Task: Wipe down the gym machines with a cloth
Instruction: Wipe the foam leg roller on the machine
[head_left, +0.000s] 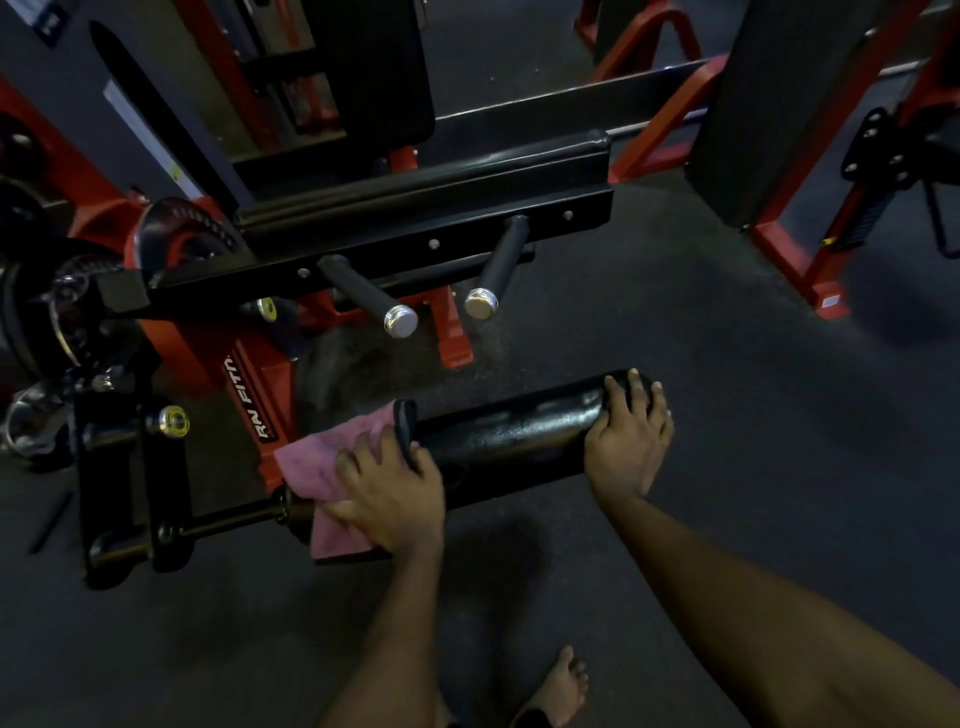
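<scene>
L hand (389, 499) grips crumpled pink cloth (311, 462) on glossy black roller pad (509, 436); R hand (628, 436) clasps its end.

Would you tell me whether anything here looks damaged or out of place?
The roller pad cover seems lifted into a loose lip at its end beside the left hand and pink cloth; hard to confirm.

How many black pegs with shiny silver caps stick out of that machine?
2: the left peg and the right peg, side by side under the black beam. Others may be hidden behind the frame.
</scene>
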